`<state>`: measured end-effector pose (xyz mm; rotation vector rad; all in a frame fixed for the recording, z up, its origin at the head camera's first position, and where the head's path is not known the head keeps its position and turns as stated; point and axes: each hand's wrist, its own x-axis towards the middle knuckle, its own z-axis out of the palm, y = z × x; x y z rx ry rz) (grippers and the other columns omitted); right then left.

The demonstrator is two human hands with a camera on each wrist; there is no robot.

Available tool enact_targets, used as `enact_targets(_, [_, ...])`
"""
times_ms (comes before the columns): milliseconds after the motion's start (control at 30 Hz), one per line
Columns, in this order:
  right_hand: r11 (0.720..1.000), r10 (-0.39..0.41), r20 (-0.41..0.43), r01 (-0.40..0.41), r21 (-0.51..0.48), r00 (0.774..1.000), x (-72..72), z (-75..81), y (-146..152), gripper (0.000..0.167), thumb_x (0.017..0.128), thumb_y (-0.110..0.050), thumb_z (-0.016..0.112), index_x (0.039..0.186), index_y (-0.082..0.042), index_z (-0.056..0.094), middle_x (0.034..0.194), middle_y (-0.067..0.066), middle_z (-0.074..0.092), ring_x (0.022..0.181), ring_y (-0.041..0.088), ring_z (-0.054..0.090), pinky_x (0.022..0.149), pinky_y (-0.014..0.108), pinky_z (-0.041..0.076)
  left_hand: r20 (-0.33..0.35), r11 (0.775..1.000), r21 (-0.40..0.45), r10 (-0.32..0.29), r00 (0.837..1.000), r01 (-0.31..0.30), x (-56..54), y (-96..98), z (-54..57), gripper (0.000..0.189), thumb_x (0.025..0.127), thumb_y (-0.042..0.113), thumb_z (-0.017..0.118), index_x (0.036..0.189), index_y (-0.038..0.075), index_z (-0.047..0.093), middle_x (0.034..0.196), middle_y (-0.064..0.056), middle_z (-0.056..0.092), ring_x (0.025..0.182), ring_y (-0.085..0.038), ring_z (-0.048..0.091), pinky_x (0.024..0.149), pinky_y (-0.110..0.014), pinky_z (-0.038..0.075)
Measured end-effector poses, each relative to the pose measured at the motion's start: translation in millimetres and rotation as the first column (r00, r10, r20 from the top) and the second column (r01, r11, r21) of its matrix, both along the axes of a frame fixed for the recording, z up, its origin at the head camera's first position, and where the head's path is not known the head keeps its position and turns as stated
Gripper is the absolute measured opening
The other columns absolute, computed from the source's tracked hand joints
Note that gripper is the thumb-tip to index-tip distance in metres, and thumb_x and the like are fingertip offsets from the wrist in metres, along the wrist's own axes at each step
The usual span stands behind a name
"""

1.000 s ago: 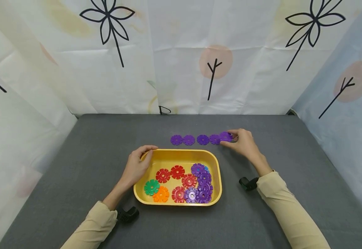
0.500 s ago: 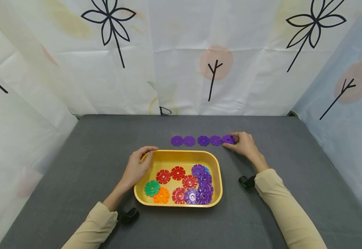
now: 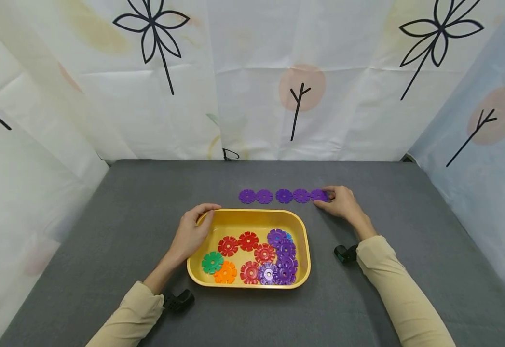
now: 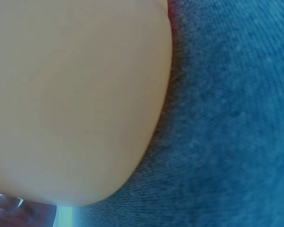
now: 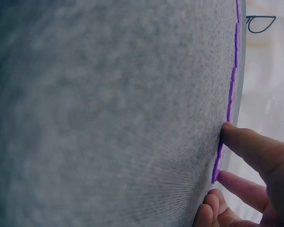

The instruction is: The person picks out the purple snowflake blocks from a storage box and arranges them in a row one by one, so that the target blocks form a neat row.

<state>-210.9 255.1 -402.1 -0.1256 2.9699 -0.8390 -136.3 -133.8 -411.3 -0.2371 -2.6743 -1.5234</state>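
Observation:
My right hand (image 3: 342,205) holds the rightmost purple flower-shaped disc (image 3: 319,195) between thumb and finger, flat on the table. That disc touches the neighbouring purple disc (image 3: 301,195) in a row. In the right wrist view the row shows edge-on, with the thumb and a finger at the end disc (image 5: 218,158). Further left, two joined purple discs (image 3: 255,196) lie with a small gap before the rest. My left hand (image 3: 193,230) grips the upper left corner of the yellow tray (image 3: 248,216). A pale rounded surface (image 4: 75,94) blocks most of the left wrist view.
Inside the tray lie several purple discs (image 3: 285,249), several red discs (image 3: 248,241), a green one (image 3: 212,262), an orange one (image 3: 225,273) and a partly covered blue one (image 3: 289,236). Grey cloth (image 3: 148,193) covers the table. A white patterned curtain (image 3: 252,96) hangs behind.
The right hand has lowered the end purple disc from overlapping its neighbour to lying flat in line with it, a little to the right. The left hand stays on the tray.

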Motion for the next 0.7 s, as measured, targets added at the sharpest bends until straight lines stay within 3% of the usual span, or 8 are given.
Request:
enact_targets(233, [1.000, -0.022, -0.003, 0.022, -0.008, 1.000, -0.9, -0.4, -2, 0.053, 0.092, -0.025, 0.074, 0.131, 0.009, 0.062, 0.092, 0.022, 0.062, 0.089, 0.033, 0.054, 0.084, 0.050, 0.047, -0.005, 1.000, -0.001, 0.000, 1.000, 0.000, -0.7, -0.1, -0.5, 0.027, 0.107, 0.013, 0.051, 0.127, 0.006, 0.067, 0.126, -0.016, 0.069, 0.108, -0.028, 0.066, 0.093, -0.037, 0.058])
enact_targets(500, [0.999, -0.032, -0.037, 0.031, -0.026, 0.999, 1.8, -0.8, -2, 0.053, 0.092, -0.024, 0.075, 0.132, 0.008, 0.062, 0.080, 0.012, 0.054, 0.078, 0.025, 0.046, 0.078, 0.043, 0.041, -0.008, 1.000, 0.005, -0.002, 1.000, 0.002, -1.0, 0.3, -0.4, 0.026, 0.107, 0.014, 0.051, 0.127, 0.007, 0.068, 0.124, -0.015, 0.069, 0.106, -0.027, 0.066, 0.089, -0.028, 0.057])
enact_targets(600, [0.999, -0.033, -0.057, 0.031, -0.033, 0.998, 4.4, 0.5, -2, 0.053, 0.093, -0.023, 0.075, 0.132, 0.009, 0.062, 0.082, 0.016, 0.057, 0.078, 0.027, 0.049, 0.076, 0.043, 0.042, -0.006, 1.000, 0.009, 0.002, 1.000, -0.002, -0.3, 0.7, 0.2, 0.026, 0.107, 0.014, 0.052, 0.126, 0.007, 0.068, 0.124, -0.015, 0.069, 0.106, -0.027, 0.066, 0.088, -0.026, 0.056])
enact_targets(700, [0.999, -0.032, -0.078, 0.029, -0.045, 0.996, 9.2, 6.1, -7, 0.052, 0.093, -0.022, 0.074, 0.133, 0.008, 0.061, 0.098, 0.026, 0.065, 0.089, 0.036, 0.059, 0.079, 0.049, 0.049, -0.005, 1.000, 0.013, 0.006, 1.000, -0.006, 0.4, 0.9, 1.0, 0.026, 0.107, 0.014, 0.051, 0.126, 0.007, 0.068, 0.124, -0.016, 0.069, 0.105, -0.027, 0.066, 0.087, -0.026, 0.056])
